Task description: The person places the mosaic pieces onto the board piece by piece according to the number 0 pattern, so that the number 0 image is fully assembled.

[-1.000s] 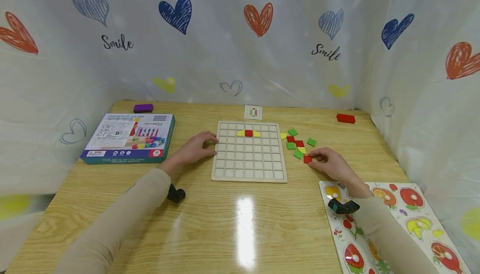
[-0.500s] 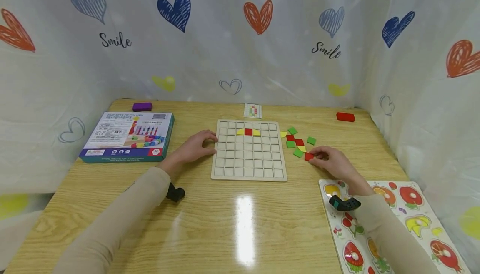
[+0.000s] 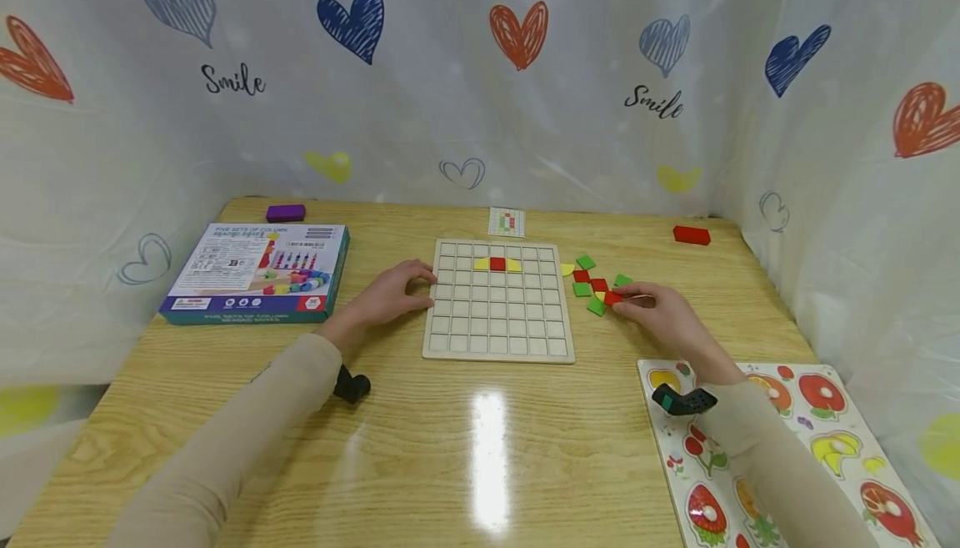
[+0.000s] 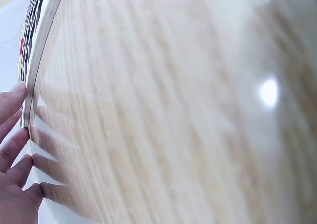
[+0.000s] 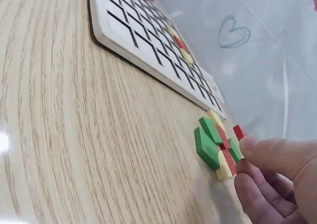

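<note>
My right hand pinches a red square tile between thumb and fingers, beside a loose cluster of flat tiles. In the right wrist view the held red tile stands out past the thumb, above the green tiles. My left hand rests with its fingertips at the left edge of the wooden grid board. The left wrist view shows these fingertips against the board's side. Near the board's top row lie a red square and two yellow quarter-round pieces, one on each side.
A small pattern card lies behind the board. At left are a boxed toy set and a purple block. A red block sits at back right, and a fruit puzzle board lies under the right forearm.
My right hand has brought the red tile up off its spot, slightly away from me and leftward, over the yellow piece. The left hand stays at the board's edge.
</note>
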`<move>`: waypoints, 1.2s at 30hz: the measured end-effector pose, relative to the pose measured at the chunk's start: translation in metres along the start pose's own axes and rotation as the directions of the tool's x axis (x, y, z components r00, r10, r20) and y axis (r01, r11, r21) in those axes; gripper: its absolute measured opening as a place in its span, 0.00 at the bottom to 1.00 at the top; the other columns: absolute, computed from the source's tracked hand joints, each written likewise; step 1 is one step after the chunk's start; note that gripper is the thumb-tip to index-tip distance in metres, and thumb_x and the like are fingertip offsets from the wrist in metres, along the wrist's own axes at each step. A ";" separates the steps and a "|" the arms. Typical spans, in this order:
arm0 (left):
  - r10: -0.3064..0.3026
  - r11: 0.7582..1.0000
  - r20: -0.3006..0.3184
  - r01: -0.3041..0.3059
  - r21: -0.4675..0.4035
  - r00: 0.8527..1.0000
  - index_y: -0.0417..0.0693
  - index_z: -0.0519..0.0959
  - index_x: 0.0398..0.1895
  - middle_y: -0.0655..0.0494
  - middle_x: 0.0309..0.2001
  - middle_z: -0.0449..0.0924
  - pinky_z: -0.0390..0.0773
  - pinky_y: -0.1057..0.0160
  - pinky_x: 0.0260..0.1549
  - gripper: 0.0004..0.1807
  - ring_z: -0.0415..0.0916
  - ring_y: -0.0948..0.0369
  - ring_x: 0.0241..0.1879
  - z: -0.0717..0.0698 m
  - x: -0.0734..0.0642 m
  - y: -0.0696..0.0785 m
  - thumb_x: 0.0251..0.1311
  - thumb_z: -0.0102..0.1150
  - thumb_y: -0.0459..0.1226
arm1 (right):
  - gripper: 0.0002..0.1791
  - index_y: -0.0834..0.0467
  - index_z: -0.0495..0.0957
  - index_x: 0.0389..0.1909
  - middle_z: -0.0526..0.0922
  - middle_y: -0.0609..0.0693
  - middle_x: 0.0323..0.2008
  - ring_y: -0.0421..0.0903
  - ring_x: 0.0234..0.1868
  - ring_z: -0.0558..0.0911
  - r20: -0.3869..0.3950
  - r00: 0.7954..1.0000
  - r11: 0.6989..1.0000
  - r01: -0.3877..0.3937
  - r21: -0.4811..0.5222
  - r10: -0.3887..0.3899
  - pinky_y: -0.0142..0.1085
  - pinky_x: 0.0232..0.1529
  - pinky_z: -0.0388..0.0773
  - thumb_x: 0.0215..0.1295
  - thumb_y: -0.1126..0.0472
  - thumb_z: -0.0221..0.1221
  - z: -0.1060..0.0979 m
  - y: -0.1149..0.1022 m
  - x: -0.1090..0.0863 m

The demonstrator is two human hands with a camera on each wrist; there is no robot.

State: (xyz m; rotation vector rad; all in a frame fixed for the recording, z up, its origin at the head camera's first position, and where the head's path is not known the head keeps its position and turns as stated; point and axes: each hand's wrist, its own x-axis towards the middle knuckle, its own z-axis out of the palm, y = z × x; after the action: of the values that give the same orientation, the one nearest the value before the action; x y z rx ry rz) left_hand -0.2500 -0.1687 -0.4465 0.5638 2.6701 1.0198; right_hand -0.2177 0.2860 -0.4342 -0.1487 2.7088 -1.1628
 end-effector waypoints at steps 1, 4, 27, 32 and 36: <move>-0.002 1.000 0.000 0.002 0.000 1.000 0.42 0.77 0.57 0.43 0.69 0.64 0.50 0.46 0.71 0.20 0.51 0.46 0.73 0.000 0.000 0.000 0.63 0.64 0.39 | 0.26 0.54 0.77 0.60 0.78 0.56 0.57 0.53 0.54 0.77 -0.006 1.000 1.000 -0.001 0.009 0.001 0.50 0.59 0.70 0.66 0.45 0.61 0.001 -0.003 0.001; 0.001 1.000 -0.003 -0.001 -0.002 1.000 0.42 0.76 0.57 0.43 0.69 0.64 0.50 0.46 0.71 0.20 0.51 0.45 0.73 0.000 -0.001 0.001 0.63 0.64 0.39 | 0.26 0.55 0.77 0.60 0.77 0.56 0.57 0.52 0.54 0.78 -0.018 1.000 0.999 0.009 0.043 -0.008 0.46 0.56 0.72 0.65 0.46 0.62 0.007 -0.012 0.004; 0.021 1.000 -0.015 -0.021 0.003 1.000 0.42 0.77 0.56 0.43 0.68 0.65 0.50 0.46 0.71 0.20 0.51 0.45 0.73 0.000 -0.001 0.001 0.63 0.63 0.39 | 0.18 0.55 0.80 0.57 0.76 0.54 0.55 0.50 0.52 0.77 0.039 0.986 0.984 0.158 0.080 -0.161 0.43 0.50 0.75 0.68 0.57 0.61 0.078 -0.079 0.059; 0.025 1.000 -0.022 -0.025 -0.007 0.999 0.42 0.77 0.56 0.43 0.68 0.65 0.51 0.47 0.71 0.19 0.53 0.46 0.72 0.000 -0.002 0.002 0.63 0.64 0.38 | 0.17 0.56 0.81 0.56 0.79 0.54 0.52 0.50 0.49 0.79 0.039 0.974 0.975 0.222 -0.001 -0.222 0.45 0.52 0.76 0.67 0.59 0.62 0.088 -0.081 0.072; 0.019 1.000 -0.023 -0.019 -0.005 1.000 0.42 0.77 0.56 0.43 0.68 0.65 0.51 0.47 0.71 0.19 0.52 0.46 0.73 0.000 -0.001 0.000 0.63 0.64 0.38 | 0.17 0.55 0.81 0.56 0.79 0.54 0.53 0.49 0.48 0.79 0.049 0.976 0.977 0.215 -0.017 -0.213 0.44 0.51 0.76 0.67 0.59 0.62 0.092 -0.082 0.077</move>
State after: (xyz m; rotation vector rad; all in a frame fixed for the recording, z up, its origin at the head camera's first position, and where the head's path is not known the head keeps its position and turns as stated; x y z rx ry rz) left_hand -0.2490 -0.1690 -0.4461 0.5813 2.6859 1.0439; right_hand -0.2716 0.1520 -0.4468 -0.4761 2.7171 -1.1670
